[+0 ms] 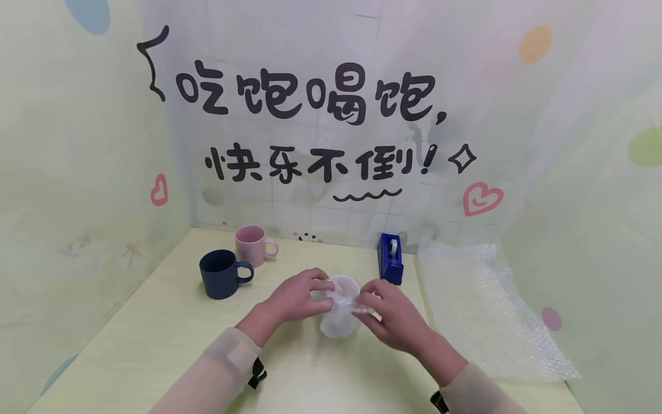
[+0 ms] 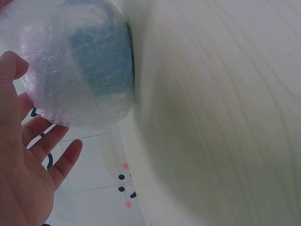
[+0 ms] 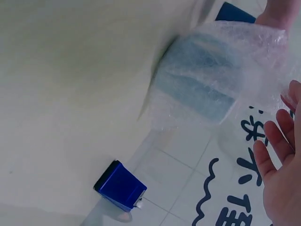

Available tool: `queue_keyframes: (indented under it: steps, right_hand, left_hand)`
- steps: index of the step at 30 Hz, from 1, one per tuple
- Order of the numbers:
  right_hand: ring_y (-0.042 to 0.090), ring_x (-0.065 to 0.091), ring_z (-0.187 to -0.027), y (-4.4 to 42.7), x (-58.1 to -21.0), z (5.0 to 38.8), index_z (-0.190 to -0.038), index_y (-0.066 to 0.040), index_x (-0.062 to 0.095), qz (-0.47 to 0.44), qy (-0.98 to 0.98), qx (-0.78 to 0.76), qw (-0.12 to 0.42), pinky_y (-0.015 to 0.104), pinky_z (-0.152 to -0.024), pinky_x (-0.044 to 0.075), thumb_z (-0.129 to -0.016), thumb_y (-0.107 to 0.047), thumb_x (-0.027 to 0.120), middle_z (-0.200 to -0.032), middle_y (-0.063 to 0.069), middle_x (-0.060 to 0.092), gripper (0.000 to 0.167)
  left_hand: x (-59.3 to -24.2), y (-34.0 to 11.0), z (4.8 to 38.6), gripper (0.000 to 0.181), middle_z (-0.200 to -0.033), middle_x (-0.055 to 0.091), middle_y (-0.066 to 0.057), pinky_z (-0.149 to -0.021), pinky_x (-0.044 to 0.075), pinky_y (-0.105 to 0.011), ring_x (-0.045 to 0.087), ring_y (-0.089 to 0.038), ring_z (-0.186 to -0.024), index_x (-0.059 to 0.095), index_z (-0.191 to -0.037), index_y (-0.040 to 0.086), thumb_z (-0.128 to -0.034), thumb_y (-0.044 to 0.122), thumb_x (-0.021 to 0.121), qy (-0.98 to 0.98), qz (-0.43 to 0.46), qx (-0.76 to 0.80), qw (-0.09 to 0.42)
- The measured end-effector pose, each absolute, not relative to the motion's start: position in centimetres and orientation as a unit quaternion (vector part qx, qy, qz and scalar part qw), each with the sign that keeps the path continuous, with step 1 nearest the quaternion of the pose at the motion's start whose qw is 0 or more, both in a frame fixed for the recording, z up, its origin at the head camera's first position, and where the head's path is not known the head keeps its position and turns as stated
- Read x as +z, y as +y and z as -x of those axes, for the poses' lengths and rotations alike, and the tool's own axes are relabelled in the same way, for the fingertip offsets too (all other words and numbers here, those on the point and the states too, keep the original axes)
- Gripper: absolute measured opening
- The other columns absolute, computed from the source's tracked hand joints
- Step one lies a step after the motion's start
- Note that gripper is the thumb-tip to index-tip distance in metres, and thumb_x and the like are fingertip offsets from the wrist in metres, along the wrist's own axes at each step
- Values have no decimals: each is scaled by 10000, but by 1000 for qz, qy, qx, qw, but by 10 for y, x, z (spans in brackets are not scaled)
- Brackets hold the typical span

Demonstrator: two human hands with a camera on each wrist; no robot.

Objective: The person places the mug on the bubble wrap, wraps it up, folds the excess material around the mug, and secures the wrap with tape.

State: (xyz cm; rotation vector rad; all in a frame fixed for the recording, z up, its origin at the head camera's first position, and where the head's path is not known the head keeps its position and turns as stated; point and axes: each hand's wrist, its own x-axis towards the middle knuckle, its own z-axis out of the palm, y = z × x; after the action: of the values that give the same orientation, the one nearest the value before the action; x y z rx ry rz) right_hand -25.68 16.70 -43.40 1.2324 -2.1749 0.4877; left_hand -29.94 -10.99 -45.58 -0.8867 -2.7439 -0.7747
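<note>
Hands close together at the middle of the head view, one either side of the cup (image 2: 101, 61). Left hand (image 1: 300, 296) holds its wrapped side between thumb and fingers; right hand (image 1: 390, 313) pinches a loose edge of the wrap (image 1: 338, 328). Cup shows blue through the film on both wrist feeds, just below centre of the head view. Handle: I cannot tell.

Progress, my reading: wrap is round the cup, so most of the winding looks done. Remaining: settle that edge and fix it; I make out no tape on it. Dispenser (image 1: 390, 261) stands right of centre, beyond the right hand. Navy mug (image 1: 219, 279) and pink mug (image 1: 250, 247), left of centre, are unwrapped.

Counter (image 1: 129, 345): pale, wood-grained on my left wrist feed. Spare sheet (image 1: 476, 310) of bubble wrap lies flat along its right side, down toward the lower right of the frame.

Room: pale walls (image 1: 310, 29) on three sides, thick black lettering (image 1: 338, 98) across the upper middle, pink heart outlines (image 1: 482, 199) at left and right.
</note>
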Motion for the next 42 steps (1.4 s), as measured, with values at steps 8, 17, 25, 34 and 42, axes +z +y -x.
queue_keyframes:
  steps: [8,17,25,34,42]
  right_hand:
    - [197,691,-914,151,-432,282,-1063,-154,770,-376,-874,245,185,271,-748,596,-1018,-233,790,-1056,11,706,94]
    - [54,440,-651,130,-434,293,-782,-190,563,-308,-912,195,188,174,-552,339,-1005,-345,788,-793,-64,564,353]
    - [133,665,-870,136,-435,293,-932,-131,642,-268,-908,311,86,235,-747,576,-1021,-321,792,-963,11,631,258]
    - [235,605,-1182,162,-438,299,-1315,-48,666,-321,-839,433,-66,399,-1000,559,-1052,-176,686,-1360,154,639,293]
    - [187,539,-1112,155,-445,298,-878,-100,625,-248,-848,468,-9,361,-924,562,-996,-112,728,-1196,117,598,157]
  left_hand:
    - [-455,-113,299,416,-1331,695,-79,-1036,594,-498,680,-265,-1166,795,-1349,126,-1013,360,723,-910,307,-272,57]
    - [-457,-117,297,456,-1480,623,-90,-1182,510,-587,611,-314,-1358,733,-1428,67,-1098,346,588,-886,274,-373,-12]
    - [-457,-107,297,609,-1422,655,-35,-1106,557,-525,647,-256,-1281,773,-1382,103,-994,571,742,-904,235,-358,7]
    - [-453,-103,297,478,-1387,660,-26,-1121,545,-541,635,-250,-1263,799,-1342,113,-1020,459,726,-899,234,-371,-3]
    - [-456,-103,296,453,-1455,641,-92,-1163,528,-573,633,-322,-1324,791,-1325,54,-1031,381,685,-888,233,-395,-6]
